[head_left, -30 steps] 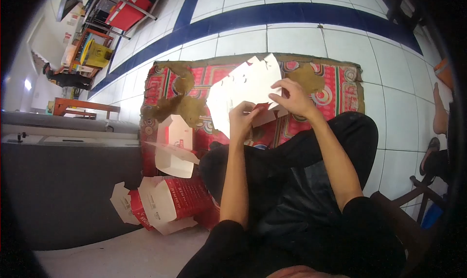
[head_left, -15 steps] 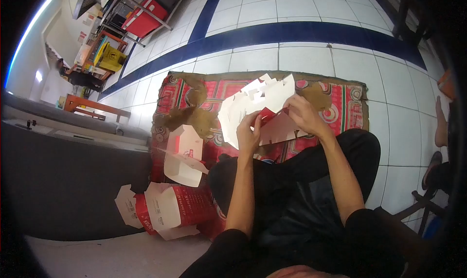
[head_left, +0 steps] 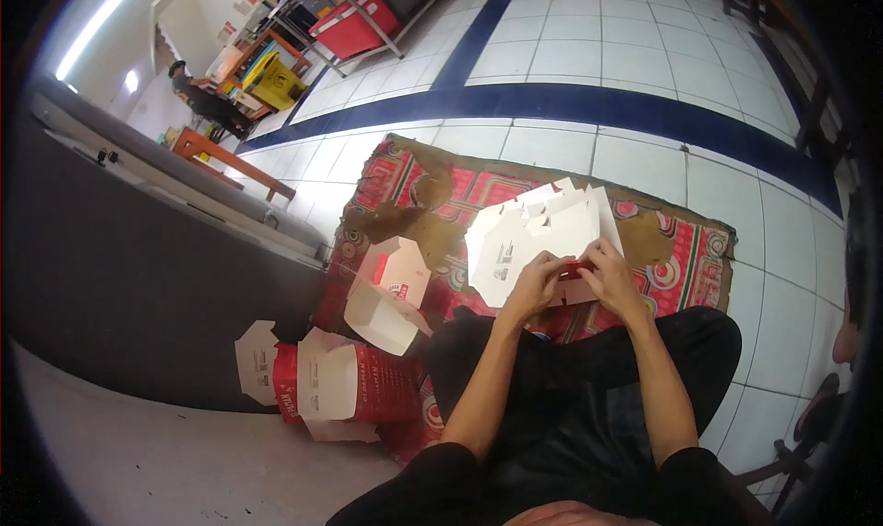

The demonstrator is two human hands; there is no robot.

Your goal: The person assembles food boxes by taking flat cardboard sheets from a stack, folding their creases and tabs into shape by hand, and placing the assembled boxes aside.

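Note:
A partly folded cardboard food box (head_left: 506, 236), white inside with a red outer face, lies in front of my crossed legs. My left hand (head_left: 531, 287) pinches its near edge, where a strip of red shows. Close by on the right, my right hand (head_left: 611, 276) grips the same edge with bent fingers. Cut tabs stand up along the box's far side. To the left sits an opened-up folded box (head_left: 391, 316), white and red. Several more red-and-white boxes (head_left: 386, 383) lie nested on their side beside my left leg.
A worn red patterned mat (head_left: 690, 259) lies under the boxes on white tiles. A dark grey panel (head_left: 166, 250) borders the left side. Farther off are a wooden bench (head_left: 221, 158), a yellow bin (head_left: 274, 83), a red crate (head_left: 354, 25) and a person (head_left: 207, 98).
The view has swung left, so everything appears farther right. My hands have come closer together on the box's red edge, and the sheet is angled differently.

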